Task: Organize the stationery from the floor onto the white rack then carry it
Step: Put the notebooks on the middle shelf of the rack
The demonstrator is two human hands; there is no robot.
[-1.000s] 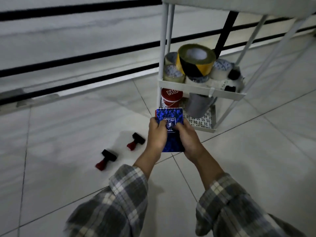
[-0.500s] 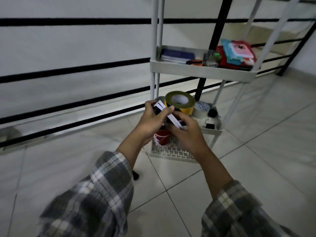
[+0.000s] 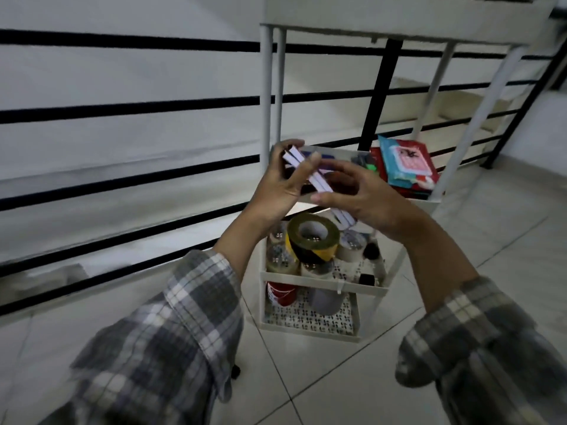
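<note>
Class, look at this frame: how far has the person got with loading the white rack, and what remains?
Done: tape rolls sit on a lower shelf of the white rack, a red container sits at the bottom, booklets on the middle shelf. In hand: left hand and right hand hold thin notebooks before that shelf. Left: shelve them, collect the small dark item on the floor, carry the rack.

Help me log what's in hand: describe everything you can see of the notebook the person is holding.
The notebook shows edge-on: white page edges with a dark line running along them, so it may be two thin pads stacked; I cannot tell. It looks like paper, closed, and its cover is hidden. It is tilted, with the far end up-left and the near end down-right, in the air before the white rack. The left hand has a grip on its upper end, and the right hand on its lower end.
</note>
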